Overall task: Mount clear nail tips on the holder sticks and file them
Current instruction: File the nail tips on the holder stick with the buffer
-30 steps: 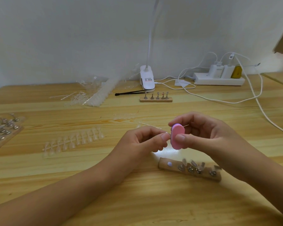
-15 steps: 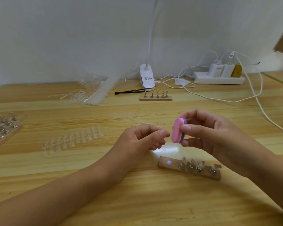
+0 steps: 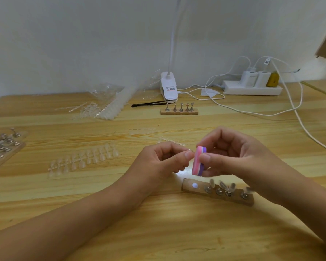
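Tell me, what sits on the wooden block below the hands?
Four metal holder sticks carrying clear nail tips, plus a white dot. The right hand may hide the block's far right corner.

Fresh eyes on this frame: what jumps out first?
The pink and purple file block, gripped in the right hand mid-table, with the left hand pinching a small piece beside it, too tiny to identify. Nearer the camera sits a wooden base with holder sticks, and a strip of clear nail tips lies left of the hands.
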Action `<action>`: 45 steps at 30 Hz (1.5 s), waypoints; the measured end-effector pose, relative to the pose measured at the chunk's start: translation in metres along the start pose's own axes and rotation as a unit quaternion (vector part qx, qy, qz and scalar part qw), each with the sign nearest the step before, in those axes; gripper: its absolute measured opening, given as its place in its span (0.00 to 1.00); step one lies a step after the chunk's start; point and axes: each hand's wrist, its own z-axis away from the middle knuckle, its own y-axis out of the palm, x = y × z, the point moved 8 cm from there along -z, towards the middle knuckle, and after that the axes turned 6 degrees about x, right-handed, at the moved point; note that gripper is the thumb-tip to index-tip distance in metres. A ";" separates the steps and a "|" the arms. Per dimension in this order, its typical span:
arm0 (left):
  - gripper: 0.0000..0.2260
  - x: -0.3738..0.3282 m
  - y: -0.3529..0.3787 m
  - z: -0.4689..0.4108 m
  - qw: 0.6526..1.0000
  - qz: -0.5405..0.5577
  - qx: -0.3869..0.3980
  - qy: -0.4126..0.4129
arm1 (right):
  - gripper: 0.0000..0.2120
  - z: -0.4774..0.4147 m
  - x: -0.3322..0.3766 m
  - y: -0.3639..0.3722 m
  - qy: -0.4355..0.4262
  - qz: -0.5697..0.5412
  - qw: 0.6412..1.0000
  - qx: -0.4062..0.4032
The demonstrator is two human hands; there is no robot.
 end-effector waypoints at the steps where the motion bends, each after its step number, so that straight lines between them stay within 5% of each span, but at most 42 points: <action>1: 0.11 0.000 0.000 0.000 1.000 0.002 0.000 -0.001 | 0.15 0.000 0.001 -0.003 -0.007 -0.004 1.000 -0.021; 10: 0.06 0.000 0.000 0.001 1.000 -0.001 0.000 -0.004 | 0.18 0.002 0.006 -0.007 -0.013 -0.009 0.999 -0.047; 14: 0.07 -0.001 0.000 0.001 1.000 -0.008 -0.002 -0.001 | 0.18 0.001 0.001 0.004 0.019 0.013 1.000 0.008; 18: 0.07 -0.001 0.000 0.001 1.000 0.006 -0.004 0.003 | 0.16 0.001 0.003 -0.006 -0.010 0.006 0.999 -0.043; 29: 0.13 -0.001 0.005 0.004 0.999 -0.031 0.015 0.007 | 0.10 0.000 0.006 -0.006 0.003 0.071 0.996 0.045; 45: 0.09 -0.004 0.004 0.003 1.000 -0.014 0.017 0.010 | 0.10 0.001 0.006 -0.005 -0.012 0.050 0.997 0.054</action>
